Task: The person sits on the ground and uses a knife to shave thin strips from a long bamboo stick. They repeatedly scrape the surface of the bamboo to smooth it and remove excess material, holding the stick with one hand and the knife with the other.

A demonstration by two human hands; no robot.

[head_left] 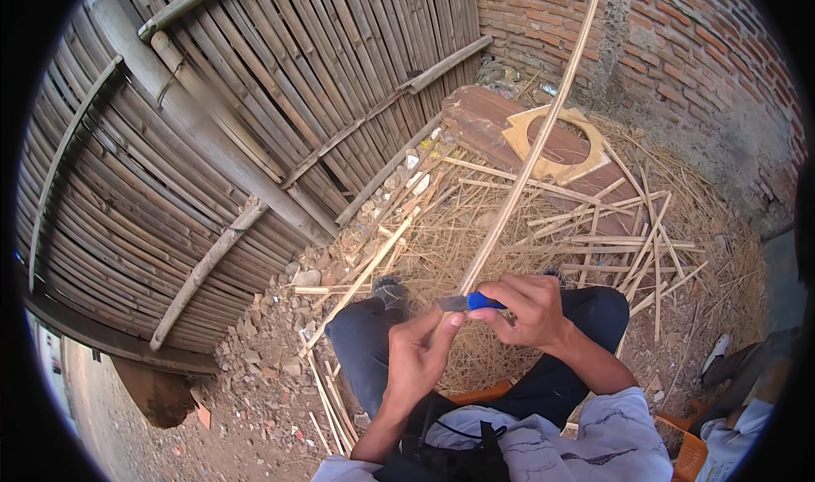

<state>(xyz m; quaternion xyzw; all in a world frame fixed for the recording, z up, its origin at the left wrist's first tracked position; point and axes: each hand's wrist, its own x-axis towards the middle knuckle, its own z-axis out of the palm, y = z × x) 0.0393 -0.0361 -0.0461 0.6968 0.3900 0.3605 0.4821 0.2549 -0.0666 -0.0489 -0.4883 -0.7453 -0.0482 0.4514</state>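
A long, pale bamboo strip runs from between my hands up and away toward the brick wall. My left hand is closed round its near end, with the thumb pressed up by the blade. In my right hand is a knife with a blue handle and a short grey blade. That blade lies across the strip, touching it just beyond my left thumb. Beneath both hands, between my knees, thin shavings cover the ground.
Cut strips lie scattered at the right, others at the left. A brown board carries a wooden piece with a round hole. A bamboo wall and a brick wall enclose the spot. Another person's leg and an orange chair are lower right.
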